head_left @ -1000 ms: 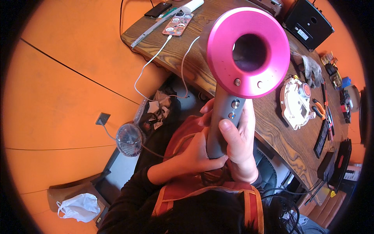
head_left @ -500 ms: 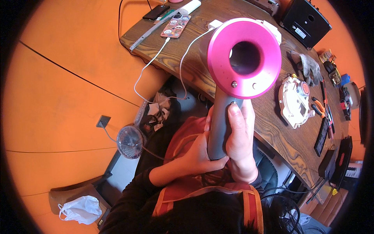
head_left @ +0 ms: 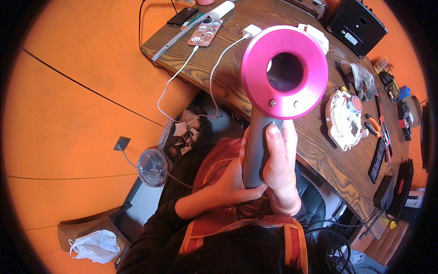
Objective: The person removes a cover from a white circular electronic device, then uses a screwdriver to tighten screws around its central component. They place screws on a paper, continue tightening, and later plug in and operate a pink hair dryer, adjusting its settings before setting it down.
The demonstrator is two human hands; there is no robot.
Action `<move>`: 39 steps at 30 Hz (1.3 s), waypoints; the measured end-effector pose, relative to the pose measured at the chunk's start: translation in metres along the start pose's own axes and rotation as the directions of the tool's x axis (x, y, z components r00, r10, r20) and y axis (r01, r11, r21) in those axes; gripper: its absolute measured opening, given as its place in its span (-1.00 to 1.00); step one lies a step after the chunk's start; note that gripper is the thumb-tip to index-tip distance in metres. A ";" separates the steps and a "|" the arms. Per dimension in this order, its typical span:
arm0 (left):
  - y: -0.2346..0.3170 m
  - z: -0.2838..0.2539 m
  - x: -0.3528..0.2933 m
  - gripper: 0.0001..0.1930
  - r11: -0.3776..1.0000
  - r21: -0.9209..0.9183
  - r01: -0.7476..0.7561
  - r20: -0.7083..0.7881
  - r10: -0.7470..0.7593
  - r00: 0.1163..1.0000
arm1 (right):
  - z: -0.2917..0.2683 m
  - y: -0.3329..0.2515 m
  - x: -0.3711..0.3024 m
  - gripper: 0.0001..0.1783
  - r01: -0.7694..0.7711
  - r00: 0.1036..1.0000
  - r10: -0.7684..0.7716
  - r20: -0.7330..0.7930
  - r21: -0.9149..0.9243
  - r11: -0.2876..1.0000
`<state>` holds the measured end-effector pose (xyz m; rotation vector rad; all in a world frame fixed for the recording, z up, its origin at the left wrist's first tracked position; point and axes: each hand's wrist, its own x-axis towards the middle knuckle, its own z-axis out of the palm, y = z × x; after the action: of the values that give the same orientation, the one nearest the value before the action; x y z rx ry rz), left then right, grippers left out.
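A hair dryer with a pink ring-shaped head (head_left: pixel 255 86) and a dark grey handle (head_left: pixel 256 148) stands upright in front of me, over the table's near edge. My right hand (head_left: pixel 279 157) grips the handle from the right, its thumb lying along the side near a small button. Low on the handle, my left hand (head_left: pixel 232 182) wraps the left side, thumb under the bottom end. Some fingers of both hands are hidden behind the handle. Two small round buttons sit on the lower part of the pink ring. A grey cord runs from near my left hand toward a wall socket (head_left: pixel 121 143).
On the wooden table (head_left: pixel 319 155) lie a phone (head_left: pixel 205 33) on a white cable, a metal ruler (head_left: pixel 175 42), a white opened plastic housing (head_left: pixel 343 119), grey gloves (head_left: pixel 363 82) and orange-handled pliers (head_left: pixel 373 125). Left of me stand a clear fan-like round object (head_left: pixel 153 168) and a white bag (head_left: pixel 96 245).
The hair dryer's head has sunk slightly and shifted a touch left in the picture. Both hands keep the same grip on the handle.
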<state>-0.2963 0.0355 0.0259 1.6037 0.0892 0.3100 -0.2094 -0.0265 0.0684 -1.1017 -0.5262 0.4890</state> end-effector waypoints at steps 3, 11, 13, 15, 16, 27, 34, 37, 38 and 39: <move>0.001 0.000 0.000 -0.57 0.996 -0.080 0.028 0.027 -0.026 0.999 | 0.000 -0.001 0.000 -0.49 0.013 0.999 -0.017 -0.039 -0.088 0.996; 0.001 0.002 0.000 -0.53 1.000 -0.030 0.001 -0.010 -0.001 1.000 | -0.003 -0.003 -0.002 -0.54 -0.020 1.000 0.020 0.001 -0.020 1.000; 0.002 0.002 0.001 -0.55 0.999 -0.051 0.004 0.017 -0.003 1.000 | -0.003 -0.004 -0.002 -0.54 -0.021 1.000 0.021 0.002 -0.019 1.000; 0.003 0.001 0.001 -0.56 0.999 -0.039 0.025 0.020 -0.025 1.000 | -0.003 -0.004 -0.002 -0.53 -0.024 1.000 0.024 0.007 0.006 1.000; 0.004 0.001 0.001 -0.56 0.998 -0.035 0.043 0.019 -0.042 0.999 | -0.003 -0.004 -0.003 -0.53 -0.028 1.000 0.028 0.007 -0.007 1.000; -0.002 0.001 0.005 -0.40 0.997 0.063 -0.054 0.073 0.049 0.996 | -0.004 -0.005 -0.003 -0.53 0.008 1.000 -0.007 0.014 -0.025 1.000; -0.001 0.000 0.003 -0.37 0.997 0.076 -0.023 0.080 0.017 0.997 | -0.004 -0.005 -0.003 -0.54 0.016 1.000 -0.015 0.027 -0.025 1.000; 0.002 0.000 0.006 -0.38 0.984 0.135 -0.114 0.063 0.106 0.992 | -0.003 -0.005 -0.003 -0.54 0.017 1.000 -0.017 0.023 -0.023 1.000; 0.004 0.000 0.007 -0.38 0.993 0.091 -0.079 0.057 0.074 0.996 | -0.004 -0.005 -0.003 -0.54 0.013 1.000 -0.012 0.020 -0.020 1.000; 0.006 0.000 0.007 -0.38 0.997 0.042 -0.065 0.030 0.063 0.998 | -0.005 -0.005 -0.003 -0.54 -0.001 1.000 0.002 0.024 -0.009 1.000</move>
<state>-0.2901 0.0369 0.0333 1.6551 0.0222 0.3361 -0.2086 -0.0339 0.0710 -1.1058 -0.5495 0.5023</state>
